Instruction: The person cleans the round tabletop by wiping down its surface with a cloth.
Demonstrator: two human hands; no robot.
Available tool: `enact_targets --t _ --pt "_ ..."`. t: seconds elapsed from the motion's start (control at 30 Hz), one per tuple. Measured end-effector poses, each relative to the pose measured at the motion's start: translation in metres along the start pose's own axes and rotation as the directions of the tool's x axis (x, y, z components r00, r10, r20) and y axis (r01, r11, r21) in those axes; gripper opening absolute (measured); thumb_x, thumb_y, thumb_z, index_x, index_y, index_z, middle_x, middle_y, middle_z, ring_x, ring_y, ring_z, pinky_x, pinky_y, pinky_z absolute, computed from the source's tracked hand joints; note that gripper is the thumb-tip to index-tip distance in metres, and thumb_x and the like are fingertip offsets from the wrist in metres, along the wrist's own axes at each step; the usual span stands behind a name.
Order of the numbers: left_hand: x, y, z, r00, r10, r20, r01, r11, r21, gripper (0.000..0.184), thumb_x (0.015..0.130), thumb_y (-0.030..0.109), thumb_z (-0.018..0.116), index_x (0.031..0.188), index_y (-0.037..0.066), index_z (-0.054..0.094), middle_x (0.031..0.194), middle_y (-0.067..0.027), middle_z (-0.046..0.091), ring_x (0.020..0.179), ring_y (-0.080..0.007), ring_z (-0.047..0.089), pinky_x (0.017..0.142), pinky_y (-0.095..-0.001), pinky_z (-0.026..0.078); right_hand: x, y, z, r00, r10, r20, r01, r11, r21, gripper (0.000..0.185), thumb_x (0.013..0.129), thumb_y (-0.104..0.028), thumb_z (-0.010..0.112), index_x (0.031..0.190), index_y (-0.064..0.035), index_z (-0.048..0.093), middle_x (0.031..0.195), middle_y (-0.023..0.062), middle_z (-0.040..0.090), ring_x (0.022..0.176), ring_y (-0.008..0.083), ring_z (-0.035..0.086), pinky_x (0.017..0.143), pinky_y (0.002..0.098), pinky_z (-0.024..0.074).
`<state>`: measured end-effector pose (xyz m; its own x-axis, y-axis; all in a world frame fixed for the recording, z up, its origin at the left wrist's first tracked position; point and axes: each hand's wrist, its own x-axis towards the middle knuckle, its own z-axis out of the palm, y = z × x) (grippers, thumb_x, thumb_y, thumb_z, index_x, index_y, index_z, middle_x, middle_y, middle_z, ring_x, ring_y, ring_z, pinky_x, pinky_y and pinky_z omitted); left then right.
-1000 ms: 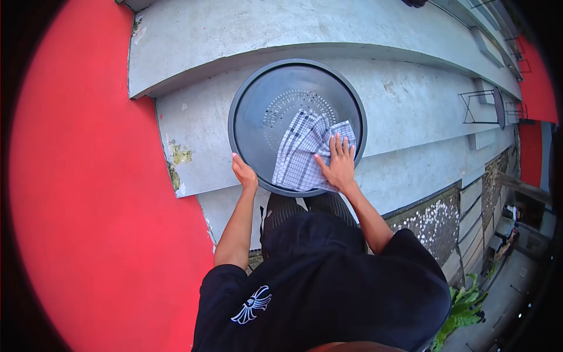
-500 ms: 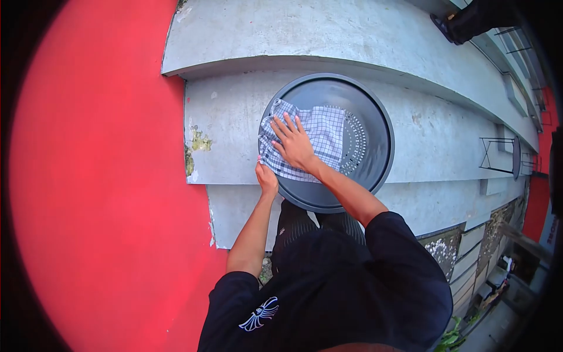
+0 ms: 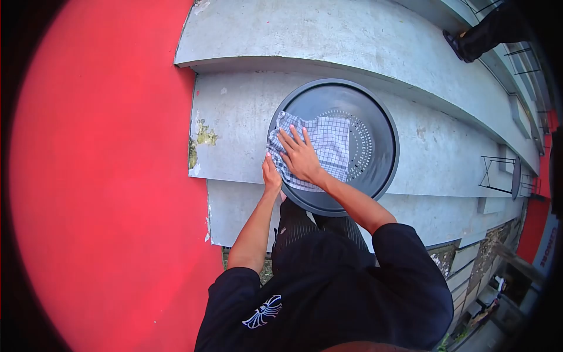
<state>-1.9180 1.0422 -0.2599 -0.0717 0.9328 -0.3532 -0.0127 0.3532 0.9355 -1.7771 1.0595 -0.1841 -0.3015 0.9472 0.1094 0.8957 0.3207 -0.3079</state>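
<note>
- The round dark basin (image 3: 384, 154) is held in front of the torso, above the thighs, with its open face turned up toward the head camera; whether its lower rim is also supported by the legs cannot be told.
- The basin's outer rim at the wearer's left is gripped by the left hand (image 3: 271, 175); the hand is partly closed about the edge, and the fingers behind the rim are hidden.
- The right hand (image 3: 301, 157) is laid flat, palm down, with fingers spread, on the checked cloth (image 3: 334, 141); the cloth is pressed from above and not grasped.
- The left part of the basin's interior is covered by the cloth, which is bunched near the left rim and spread smoother toward the centre.
- Rings of small holes (image 3: 365, 141) are exposed beside the cloth's right edge; others are seen just above it.
- A black shirt (image 3: 352, 287) with a white emblem (image 3: 263, 311) and striped trousers (image 3: 295, 226) are worn.
- Broad pale steps (image 3: 237, 105) are seen beyond the basin, bordered at left by a red surface (image 3: 105, 176).
- At upper right, another person's dark-clad leg (image 3: 489, 34) and shoe (image 3: 454, 47) are shown, well apart from the basin.
</note>
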Motion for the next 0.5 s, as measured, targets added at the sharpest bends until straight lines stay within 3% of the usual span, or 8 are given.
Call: enact_targets --t 0.1,0.23,0.27,0.3,0.33,0.37,0.43,0.5 --pt "-0.003 0.009 0.001 1.0 -0.017 0.023 0.017 1.0 -0.02 0.069 0.114 0.05 0.034 0.139 -0.01 0.055 0.138 -0.0222 0.062 0.13 -0.0294 0.056 0.113 -0.0365 0.04 0.013 0.033 -0.013 0.995 -0.092 0.031 0.093 0.995 -0.03 0.06 0.104 -0.041 0.055 0.157 -0.0136 0.048 0.166 0.0072 0.042 0.156 0.0345 0.032 0.127 0.061 0.0162" --pt "-0.011 0.007 -0.014 0.999 -0.042 0.007 0.042 0.998 -0.035 0.068 0.115 0.049 0.033 0.134 -0.01 0.06 0.131 -0.0224 0.066 0.124 -0.0302 0.06 0.109 -0.0369 0.043 0.048 0.094 -0.022 0.953 0.257 -0.157 -0.268 0.962 -0.046 0.057 0.104 -0.038 0.056 0.155 -0.0139 0.052 0.165 0.0072 0.043 0.155 0.0351 0.033 0.126 0.0649 0.0162" --pt "-0.008 0.003 -0.009 0.997 0.0 -0.072 0.0 1.0 0.01 0.068 0.115 0.05 0.032 0.128 -0.01 0.063 0.122 -0.0198 0.069 0.116 -0.0277 0.062 0.104 -0.037 0.045 0.05 0.088 -0.015 0.955 0.251 -0.155 -0.259 0.965 -0.033 0.057 0.104 -0.038 0.056 0.155 -0.0139 0.052 0.165 0.0072 0.043 0.155 0.0351 0.033 0.126 0.0649 0.0162" --pt "-0.009 0.004 -0.014 0.997 -0.002 -0.079 0.004 1.0 0.019 0.068 0.115 0.05 0.032 0.128 -0.01 0.063 0.122 -0.0198 0.069 0.116 -0.0277 0.062 0.104 -0.037 0.045 0.051 0.078 -0.008 0.936 0.295 -0.193 -0.307 0.951 -0.031 0.056 0.104 -0.037 0.056 0.155 -0.0139 0.052 0.165 0.0068 0.043 0.155 0.0354 0.033 0.125 0.0656 0.0159" --pt "-0.01 0.005 -0.016 0.999 -0.038 -0.031 0.038 0.999 0.0 0.068 0.114 0.05 0.035 0.137 -0.01 0.057 0.133 -0.0189 0.064 0.125 -0.0267 0.057 0.11 -0.0354 0.041 0.051 0.068 -0.006 0.913 0.337 -0.23 -0.354 0.935 -0.035 0.055 0.104 -0.037 0.056 0.154 -0.0139 0.053 0.165 0.0064 0.044 0.155 0.0357 0.033 0.125 0.0664 0.0156" --pt "-0.013 0.006 -0.015 0.997 -0.072 0.02 0.073 0.997 -0.021 0.07 0.114 0.051 0.037 0.145 -0.01 0.051 0.145 -0.0181 0.059 0.134 -0.0258 0.053 0.117 -0.0338 0.037 0.044 0.054 -0.004 0.945 0.268 -0.185 -0.276 0.961 -0.013 0.056 0.102 -0.034 0.058 0.154 -0.0136 0.053 0.165 0.0058 0.044 0.155 0.0364 0.032 0.125 0.0666 0.0148" --pt "-0.019 0.008 -0.014 0.998 -0.064 -0.001 0.064 0.998 -0.006 0.069 0.114 0.05 0.037 0.143 -0.011 0.052 0.141 -0.0195 0.06 0.131 -0.0271 0.055 0.115 -0.0349 0.038 0.013 0.02 -0.005 0.999 0.038 -0.008 -0.038 0.997 0.06 0.058 0.099 -0.031 0.063 0.153 -0.0117 0.054 0.164 0.0053 0.045 0.156 0.0354 0.031 0.127 0.064 0.0147" --pt "-0.017 0.012 -0.008 0.998 -0.023 -0.05 0.024 1.0 0.005 0.068 0.114 0.049 0.035 0.138 -0.011 0.056 0.135 -0.0224 0.063 0.127 -0.0297 0.057 0.111 -0.0371 0.04 -0.031 -0.008 -0.006 0.993 -0.101 0.067 0.091 0.985 0.144 0.059 0.096 -0.03 0.065 0.151 -0.0103 0.055 0.164 0.0042 0.044 0.157 0.0334 0.029 0.129 0.0604 0.0149"
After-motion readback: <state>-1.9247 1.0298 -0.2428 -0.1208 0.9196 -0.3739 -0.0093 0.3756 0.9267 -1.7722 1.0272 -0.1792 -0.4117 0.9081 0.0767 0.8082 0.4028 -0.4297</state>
